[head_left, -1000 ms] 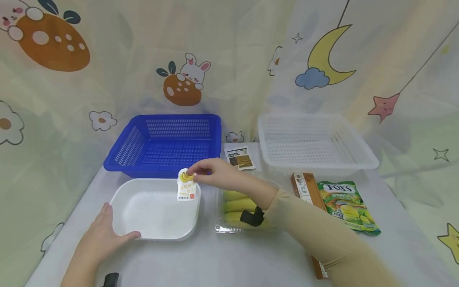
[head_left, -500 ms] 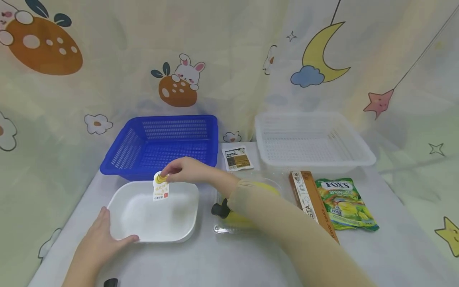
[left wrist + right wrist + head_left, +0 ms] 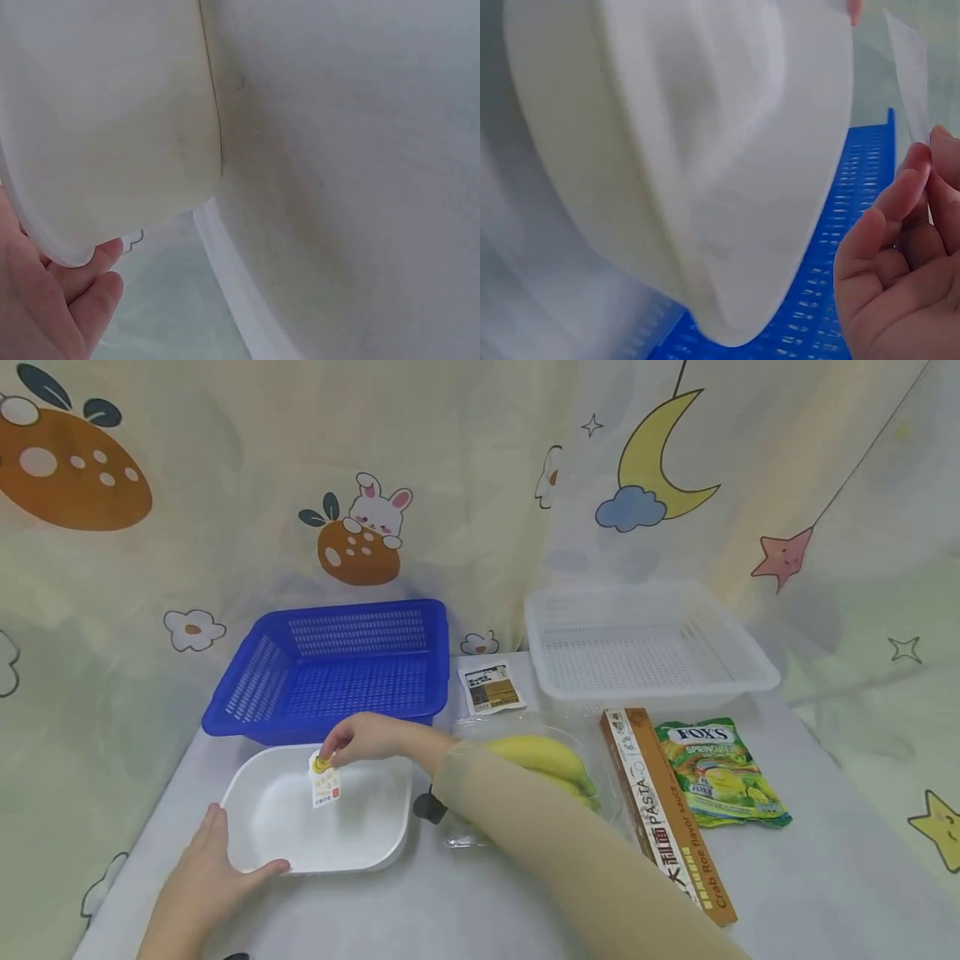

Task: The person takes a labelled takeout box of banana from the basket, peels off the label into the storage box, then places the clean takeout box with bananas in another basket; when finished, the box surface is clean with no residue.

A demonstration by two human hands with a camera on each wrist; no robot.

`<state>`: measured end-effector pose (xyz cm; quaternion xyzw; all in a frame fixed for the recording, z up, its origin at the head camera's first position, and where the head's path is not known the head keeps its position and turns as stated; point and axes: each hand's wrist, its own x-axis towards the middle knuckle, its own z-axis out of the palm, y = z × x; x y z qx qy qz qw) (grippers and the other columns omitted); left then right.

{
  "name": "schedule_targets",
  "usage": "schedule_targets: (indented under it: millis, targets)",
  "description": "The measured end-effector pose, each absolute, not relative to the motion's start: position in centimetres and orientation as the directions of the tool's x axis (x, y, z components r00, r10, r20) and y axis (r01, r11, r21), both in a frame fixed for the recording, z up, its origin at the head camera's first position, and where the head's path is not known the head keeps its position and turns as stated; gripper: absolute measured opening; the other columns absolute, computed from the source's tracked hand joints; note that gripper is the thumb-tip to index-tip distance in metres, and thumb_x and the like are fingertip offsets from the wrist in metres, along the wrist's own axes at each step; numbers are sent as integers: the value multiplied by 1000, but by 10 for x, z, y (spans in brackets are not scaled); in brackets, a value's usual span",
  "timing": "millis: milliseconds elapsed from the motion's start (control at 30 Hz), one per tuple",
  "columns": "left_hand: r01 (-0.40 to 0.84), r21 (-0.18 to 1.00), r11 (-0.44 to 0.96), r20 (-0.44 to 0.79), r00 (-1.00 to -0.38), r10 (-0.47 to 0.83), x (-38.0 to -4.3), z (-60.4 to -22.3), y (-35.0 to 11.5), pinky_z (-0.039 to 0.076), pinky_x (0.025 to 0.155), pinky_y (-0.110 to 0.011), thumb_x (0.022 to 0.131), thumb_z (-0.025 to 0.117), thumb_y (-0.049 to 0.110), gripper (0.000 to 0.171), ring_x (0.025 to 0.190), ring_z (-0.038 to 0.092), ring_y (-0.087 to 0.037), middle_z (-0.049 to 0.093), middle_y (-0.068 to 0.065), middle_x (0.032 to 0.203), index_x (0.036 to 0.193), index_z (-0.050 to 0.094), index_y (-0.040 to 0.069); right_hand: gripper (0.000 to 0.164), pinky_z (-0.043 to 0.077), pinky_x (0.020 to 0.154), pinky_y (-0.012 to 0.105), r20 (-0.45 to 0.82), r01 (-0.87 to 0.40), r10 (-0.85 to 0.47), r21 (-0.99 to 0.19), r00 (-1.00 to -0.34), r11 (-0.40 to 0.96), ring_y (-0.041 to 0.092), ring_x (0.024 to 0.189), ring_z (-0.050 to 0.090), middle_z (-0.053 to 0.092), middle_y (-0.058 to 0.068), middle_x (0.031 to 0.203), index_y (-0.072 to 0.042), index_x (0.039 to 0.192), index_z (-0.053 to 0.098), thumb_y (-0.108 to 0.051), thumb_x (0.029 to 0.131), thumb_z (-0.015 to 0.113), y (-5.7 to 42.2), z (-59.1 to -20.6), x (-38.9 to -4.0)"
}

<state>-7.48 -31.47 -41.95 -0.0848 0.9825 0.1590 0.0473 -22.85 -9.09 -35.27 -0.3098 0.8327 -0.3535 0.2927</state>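
Observation:
A white, rounded rectangular tray (image 3: 262, 810) stands on the table at left. At its near left corner my left hand (image 3: 198, 877) holds it, thumb along the front rim and fingers against the left side. The left wrist view has those fingers (image 3: 97, 300) bent at the tray's edge. My right hand (image 3: 367, 739) pinches a small white card (image 3: 326, 792) printed with bananas and lettering, its lower end hanging over the tray. Beneath the right forearm, yellow bananas (image 3: 543, 756) lie in a clear plastic box (image 3: 465, 839), partly hidden by the sleeve.
Behind the tray is a blue perforated basket (image 3: 352, 685), with a white one (image 3: 637, 652) at back right. Between them lies a small sachet (image 3: 492, 689). To the right are a long pasta box (image 3: 667, 810) and a green candy bag (image 3: 723, 772). A printed curtain (image 3: 480, 485) hangs behind.
My right hand has carried the card leftward from the tray's right side and lowered it slightly, uncovering the bananas and pasta box. The left hand has stayed at the tray. My view has shifted slightly.

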Motion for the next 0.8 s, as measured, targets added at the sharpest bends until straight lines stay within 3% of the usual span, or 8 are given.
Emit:
schedule_targets:
  millis: [267,567,800]
  targets:
    - [-164,306,938,-76,-986,-148,-73,-424,-313,23,94,-68,66,63,67,128,126,16,-56,1,-37,143,137,-2,-17,15,46,69,20,-327,-321,-749,-753,-576,575,3,83,53,64,-11,93,-19,98,68,-15,85,63,-93,-371,-235]
    - [-110,329,938,-28,-994,-107,-69,-425,-311,24,93,-68,68,68,57,121,124,19,-57,6,-40,141,136,5,-19,21,49,69,21,-425,-367,-770,-700,-476,613,-1,84,53,64,-18,98,-25,102,69,-17,84,64,-102,-390,-227]
    - [-125,311,942,-37,-992,-119,-70,-424,-311,23,95,-67,69,67,60,122,125,19,-57,4,-39,141,136,3,-19,24,44,74,16,-418,-447,-763,-631,-494,635,0,87,53,64,-15,103,-27,102,69,-14,84,63,-106,-401,-226]
